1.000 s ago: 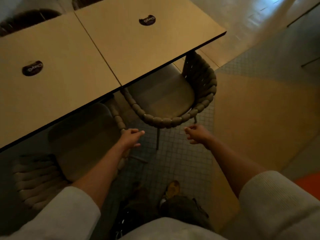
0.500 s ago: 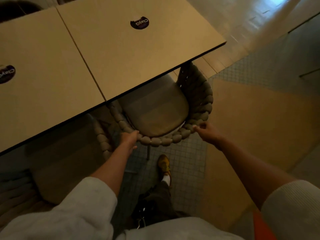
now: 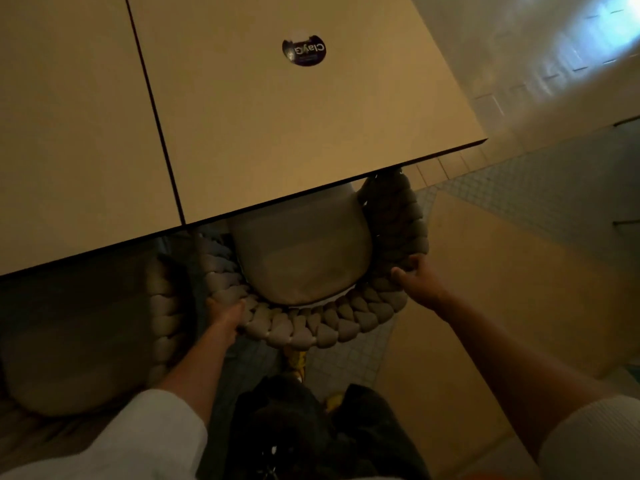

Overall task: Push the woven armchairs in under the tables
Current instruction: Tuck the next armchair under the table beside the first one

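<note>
Dim room, two tan tables [image 3: 242, 140] butted edge to edge, round dark sticker [image 3: 304, 51] on one, woven armchair [image 3: 311, 329] part-way under it, left hand [image 3: 225, 315] and right hand [image 3: 415, 282] grasping its braided back rim, small-tiled floor [image 3: 349, 362].

- We see the table top [image 3: 277, 133] as a smooth, matt, pale board with a thin dark edge.
- Its round sticker [image 3: 304, 52] looks glossy to us.
- The woven armchair [image 3: 311, 327] is thick braided cord, matt and soft-looking.
- Its seat cushion [image 3: 298, 258] is smooth matt cloth.
- We read the floor [image 3: 346, 362] as small mosaic tiles.
- The right sleeve [image 3: 595, 441] is ribbed knit.
</note>
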The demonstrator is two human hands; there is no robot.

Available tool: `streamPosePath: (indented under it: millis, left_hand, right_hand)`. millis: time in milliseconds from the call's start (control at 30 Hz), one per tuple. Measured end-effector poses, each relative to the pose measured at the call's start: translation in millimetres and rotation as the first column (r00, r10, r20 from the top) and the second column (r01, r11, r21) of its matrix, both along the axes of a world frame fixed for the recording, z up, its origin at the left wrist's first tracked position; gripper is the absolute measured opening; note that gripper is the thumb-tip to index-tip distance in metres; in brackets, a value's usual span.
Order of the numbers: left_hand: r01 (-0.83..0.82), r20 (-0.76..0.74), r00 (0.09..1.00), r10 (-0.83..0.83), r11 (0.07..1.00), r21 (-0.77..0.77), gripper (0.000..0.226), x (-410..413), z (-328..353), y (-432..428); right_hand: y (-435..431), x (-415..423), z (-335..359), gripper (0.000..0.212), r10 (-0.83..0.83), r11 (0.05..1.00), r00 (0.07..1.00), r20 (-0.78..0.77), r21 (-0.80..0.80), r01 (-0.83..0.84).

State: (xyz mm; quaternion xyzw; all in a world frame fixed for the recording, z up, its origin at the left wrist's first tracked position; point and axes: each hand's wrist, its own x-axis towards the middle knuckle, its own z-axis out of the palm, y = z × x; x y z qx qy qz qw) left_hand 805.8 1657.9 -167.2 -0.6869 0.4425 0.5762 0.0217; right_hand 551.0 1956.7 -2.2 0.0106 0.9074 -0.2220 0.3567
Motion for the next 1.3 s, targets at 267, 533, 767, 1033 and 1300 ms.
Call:
streamPosePath:
  millis: [267, 533, 767, 1033, 1300]
  left_hand:
    - [-0.022, 0.05, 0.998, 0.027, 0.994, -0.109, 0.086, -2, -1, 13]
    - [-0.059, 0.083, 0.992, 0.095, 0.93, -0.362, 0.064, -16, 21, 43]
    - [-0.106, 0.089, 0.985, 0.15, 0.919, -0.379, 0.06, -16, 22, 96]
    - [-0.093, 0.04, 0.994, 0.105, 0.97, -0.225, 0.091, -2, 16, 116]
    - [0.005, 0.096, 0.995, 0.014, 0.98, -0.199, 0.098, -4, 14, 108]
  right_hand:
    - [7, -64, -36, 0.084, 0.147, 0.962, 0.988, -0.045, 0.237, -0.133]
    - [23, -141, -87, 0.089, 0.198, 0.963, 0.976, -0.087, 0.201, -0.177]
    - [17, -177, -122, 0.077, 0.152, 0.982, 0.988, -0.038, 0.117, -0.147]
    - [30, -174, -116, 0.048, 0.181, 0.978, 0.98, -0.079, 0.117, -0.171]
    - [61, -160, -110, 0.049, 0.155, 0.984, 0.986, -0.053, 0.099, -0.149]
